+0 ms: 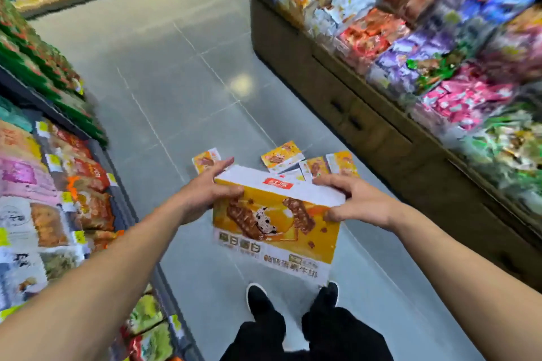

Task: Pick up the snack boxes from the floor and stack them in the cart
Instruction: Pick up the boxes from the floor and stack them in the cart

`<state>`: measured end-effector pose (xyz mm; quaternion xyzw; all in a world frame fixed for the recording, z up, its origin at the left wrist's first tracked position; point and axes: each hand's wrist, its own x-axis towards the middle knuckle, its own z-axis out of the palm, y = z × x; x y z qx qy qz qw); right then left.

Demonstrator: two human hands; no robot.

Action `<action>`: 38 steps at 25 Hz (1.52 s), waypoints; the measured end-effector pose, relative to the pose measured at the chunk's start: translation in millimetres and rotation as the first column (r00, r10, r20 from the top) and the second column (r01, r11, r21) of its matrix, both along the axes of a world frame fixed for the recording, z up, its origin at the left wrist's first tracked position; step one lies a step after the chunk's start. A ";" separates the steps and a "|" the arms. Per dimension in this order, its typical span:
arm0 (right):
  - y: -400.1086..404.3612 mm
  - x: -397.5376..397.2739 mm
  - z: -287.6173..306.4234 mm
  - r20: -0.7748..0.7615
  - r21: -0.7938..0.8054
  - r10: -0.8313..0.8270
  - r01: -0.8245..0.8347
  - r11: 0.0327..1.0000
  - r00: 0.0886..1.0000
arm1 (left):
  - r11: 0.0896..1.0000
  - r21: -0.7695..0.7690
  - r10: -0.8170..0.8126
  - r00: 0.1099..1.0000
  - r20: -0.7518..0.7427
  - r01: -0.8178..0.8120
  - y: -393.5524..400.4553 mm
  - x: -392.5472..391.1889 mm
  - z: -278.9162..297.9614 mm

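Two bare forearms reach forward from the bottom corners, and between them, low down, stand two black shoes [257, 299] on the grey tiled floor [164, 91]. The left hand [205, 193] grips the upper left corner of a large yellow and white snack box [275, 226], thumb curled onto the printed front and fingers [223, 165] laid along the white top. The right hand [356, 199] grips the upper right corner the same way, thumb on the front, fingers curled over the top edge. The box is held up off the floor, above the shoes, its printed face tilted toward the camera and its lower edge hanging free.

Beyond the held box, more boxes of the same yellow print lie on the floor in the middle of the aisle. One small box [205, 160] lies just past the left fingers. A second box [281, 155] lies a little farther right, tilted, and two more [331, 165] stand or lean just beside it, partly hidden behind the held box; how they touch one another is too blurred to tell.

To the left runs a shelf [38, 184] of bagged snacks. To the right stands a wooden display stand [366, 114] heaped with coloured packets.
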<state>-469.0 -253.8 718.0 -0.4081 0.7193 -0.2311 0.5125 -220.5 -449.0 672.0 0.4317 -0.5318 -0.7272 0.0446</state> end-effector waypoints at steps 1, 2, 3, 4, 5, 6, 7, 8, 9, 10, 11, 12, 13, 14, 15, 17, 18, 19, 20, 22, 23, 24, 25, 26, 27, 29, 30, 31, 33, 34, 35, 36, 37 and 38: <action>30.0 -7.7 4.7 0.003 0.014 -0.041 0.041 0.999 0.999 | 0.993 0.064 -0.101 0.995 -0.013 0.102 12.5 -17.0 2.0; 68.5 -15.3 9.8 -0.001 0.027 -0.106 0.106 0.994 0.994 | 0.969 0.106 -0.223 0.974 -0.032 0.225 30.2 -38.2 3.5; 109.0 -22.2 13.6 -0.006 0.034 -0.175 0.175 0.984 0.985 | 0.930 0.133 -0.341 0.939 -0.044 0.344 50.1 -60.7 5.1; 149.5 -27.4 14.9 -0.005 0.034 -0.239 0.240 0.970 0.971 | 0.880 0.136 -0.452 0.890 -0.049 0.455 72.1 -82.9 8.0; 192.0 -29.9 15.4 -0.003 0.029 -0.305 0.305 0.952 0.952 | 0.822 0.114 -0.558 0.829 -0.030 0.557 97.1 -105.3 10.9; 237.0 -30.1 15.7 -0.006 0.020 -0.373 0.373 0.928 0.928 | 0.751 0.064 -0.658 0.753 -0.003 0.657 126.8 -127.4 13.6; 283.0 -27.6 15.6 -0.005 0.011 -0.445 0.445 0.896 0.896 | 0.663 -0.002 -0.748 0.662 0.035 0.749 159.3 -148.1 15.9; 332.8 -21.5 16.1 0.001 0.005 -0.526 0.526 0.851 0.851 | 0.548 -0.075 -0.830 0.552 0.078 0.833 198.6 -167.7 19.3; 378.5 -14.4 13.9 0.020 0.003 -0.603 0.603 0.798 0.798 | 0.426 -0.134 -0.886 0.443 0.138 0.895 235.8 -183.2 21.9; 424.2 -5.6 11.6 0.052 -0.006 -0.680 0.681 0.732 0.732 | 0.309 -0.188 -0.920 0.343 0.188 0.932 275.1 -196.5 23.5; 473.0 4.9 9.6 0.088 -0.020 -0.760 0.764 0.645 0.644 | 0.209 -0.219 -0.940 0.257 0.222 0.953 320.8 -207.0 25.7; 521.8 17.8 7.7 0.138 -0.042 -0.828 0.838 0.544 0.544 | 0.132 -0.246 -0.949 0.194 0.247 0.960 369.5 -213.4 27.2; 568.5 30.5 4.8 0.188 -0.063 -0.878 0.898 0.436 0.440 | 0.080 -0.276 -0.954 0.154 0.258 0.958 417.4 -217.7 29.2; 612.4 43.4 1.8 0.229 -0.077 -0.910 0.939 0.336 0.345 | 0.041 -0.309 -0.958 0.125 0.259 0.950 463.4 -221.4 31.0; 654.5 56.9 -1.8 0.265 -0.079 -0.930 0.967 0.241 0.254 | 0.006 -0.333 -0.961 0.098 0.260 0.943 508.6 -223.8 32.3; 735.3 84.4 -7.4 0.301 -0.059 -0.948 0.994 0.091 0.105 | -0.066 -0.355 -0.968 0.027 0.250 0.933 594.7 -232.5 34.0; 766.8 94.4 -9.8 0.307 -0.054 -0.950 0.997 0.050 0.064 | -0.097 -0.355 -0.969 -0.007 0.246 0.930 629.0 -237.2 36.0; 803.4 106.1 -9.9 0.300 -0.054 -0.954 0.999 0.000 0.016 | -0.139 -0.347 -0.968 -0.053 0.246 0.928 669.6 -243.6 37.9; 840.1 117.1 -7.5 0.284 -0.055 -0.958 0.997 -0.054 -0.036 | -0.182 -0.351 -0.962 -0.092 0.256 0.918 711.0 -252.1 38.1; 891.9 129.5 -2.6 0.271 -0.081 -0.956 0.987 -0.136 -0.110 | -0.231 -0.391 -0.955 -0.130 0.267 0.891 774.4 -270.3 44.0; 921.2 132.5 -0.4 0.271 -0.102 -0.949 0.976 -0.194 -0.160 | -0.242 -0.405 -0.957 -0.149 0.249 0.882 811.0 -283.1 47.3; 948.7 131.9 2.6 0.274 -0.127 -0.940 0.961 -0.244 -0.202 | -0.245 -0.408 -0.961 -0.163 0.224 0.879 846.6 -297.8 49.8; 967.3 127.8 4.7 0.281 -0.147 -0.930 0.947 -0.285 -0.237 | -0.230 -0.411 -0.968 -0.162 0.194 0.882 872.2 -311.0 51.6; 990.0 120.1 6.0 0.287 -0.172 -0.918 0.928 -0.330 -0.274 | -0.217 -0.405 -0.974 -0.167 0.154 0.888 901.7 -328.6 50.5; 1014.6 109.5 6.8 0.280 -0.196 -0.909 0.908 -0.369 -0.309 | -0.196 -0.384 -0.980 -0.164 0.115 0.902 931.7 -347.6 47.0; 1060.7 80.3 9.9 0.263 -0.245 -0.893 0.870 -0.428 -0.366 | -0.160 -0.358 -0.987 -0.157 0.035 0.920 990.2 -386.0 41.2; 1081.9 62.4 11.9 0.252 -0.269 -0.887 0.853 -0.448 -0.386 | -0.169 -0.374 -0.985 -0.174 0.020 0.912 1018.1 -406.6 38.1; 1103.1 42.8 14.6 0.244 -0.290 -0.885 0.841 -0.456 -0.396 | -0.189 -0.394 -0.980 -0.197 0.021 0.899 1044.9 -429.4 36.0; 1145.7 2.7 23.5 0.203 -0.310 -0.885 0.829 -0.465 -0.420 | -0.238 -0.421 -0.970 -0.240 0.049 0.876 1096.4 -479.2 35.8; 1163.7 -14.1 28.7 0.172 -0.324 -0.890 0.829 -0.457 -0.423 | -0.257 -0.426 -0.965 -0.256 0.061 0.868 1118.6 -500.4 38.9; 1184.0 -30.1 32.1 0.140 -0.341 -0.896 0.829 -0.443 -0.422 | -0.282 -0.417 -0.958 -0.279 0.070 0.864 1141.4 -520.9 43.8; 1203.2 -44.2 35.1 0.117 -0.349 -0.897 0.828 -0.438 -0.426 | -0.302 -0.393 -0.952 -0.297 0.077 0.868 1163.2 -539.6 46.6; 1222.2 -57.2 37.3 0.085 -0.347 -0.898 0.832 -0.433 -0.431 | -0.296 -0.350 -0.953 -0.298 0.049 0.889 1185.7 -554.6 49.0; 1242.1 -71.0 38.2 0.037 -0.339 -0.901 0.843 -0.417 -0.431 | -0.278 -0.306 -0.957 -0.290 0.007 0.911 1209.6 -569.3 50.2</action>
